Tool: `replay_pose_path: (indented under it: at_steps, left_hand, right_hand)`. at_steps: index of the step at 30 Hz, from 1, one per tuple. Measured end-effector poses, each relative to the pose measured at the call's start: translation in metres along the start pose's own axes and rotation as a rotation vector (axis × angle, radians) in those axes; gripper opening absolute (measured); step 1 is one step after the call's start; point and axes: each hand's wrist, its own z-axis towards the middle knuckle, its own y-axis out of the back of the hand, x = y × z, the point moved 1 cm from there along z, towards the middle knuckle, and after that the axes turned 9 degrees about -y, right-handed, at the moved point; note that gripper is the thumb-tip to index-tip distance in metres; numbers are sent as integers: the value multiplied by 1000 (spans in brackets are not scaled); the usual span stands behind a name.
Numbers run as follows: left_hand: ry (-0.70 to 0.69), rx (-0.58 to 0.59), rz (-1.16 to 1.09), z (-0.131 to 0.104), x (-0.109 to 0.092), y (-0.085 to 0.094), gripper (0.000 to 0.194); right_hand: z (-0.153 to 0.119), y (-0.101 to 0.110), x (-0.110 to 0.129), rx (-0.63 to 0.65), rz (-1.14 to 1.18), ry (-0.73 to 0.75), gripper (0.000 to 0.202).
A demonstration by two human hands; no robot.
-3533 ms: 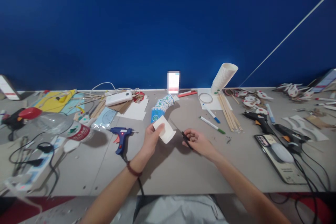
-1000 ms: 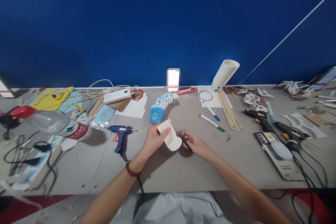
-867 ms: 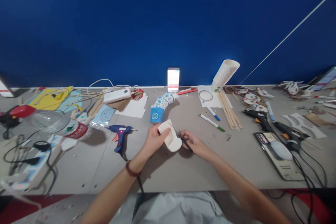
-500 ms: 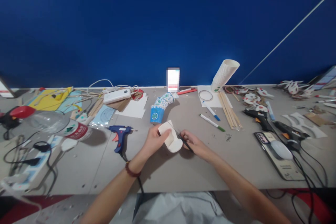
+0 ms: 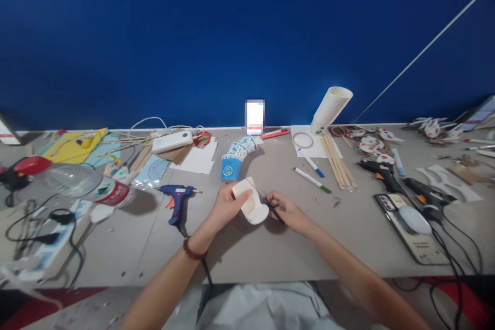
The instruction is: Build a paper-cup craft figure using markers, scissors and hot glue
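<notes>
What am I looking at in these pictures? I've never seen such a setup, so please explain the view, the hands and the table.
There's no machine: these are a person's bare hands, and every picture comes from one head-worn camera looking forward and down. The left hand holds a curved white paper piece. The right hand holds what look like black-handled scissors against it. On the grey table, beyond the hands, lie decorated blue-and-white cups; a blue glue gun is to the left; markers, wooden sticks and a leaning cup stack are to the right.

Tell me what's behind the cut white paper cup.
Beyond the cut white paper cup lie blue-patterned paper cups; the left hand wraps behind, its fingers mostly covered.
</notes>
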Motion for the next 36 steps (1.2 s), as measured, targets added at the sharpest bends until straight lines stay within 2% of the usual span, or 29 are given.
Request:
replay_pose_path:
  at_steps: [13,25,36]
  left_hand:
    - [-6,-11,9,2,0,1,26]
    - [71,-48,-40,2,0,-1,30]
    - [-36,0,8,4,8,3,32]
  right_hand:
    - [0,0,-3,-51,38,-17,50]
    - [0,0,0,-109,0,-30,43]
    - [-3,-1,1,-103,-55,-43,33]
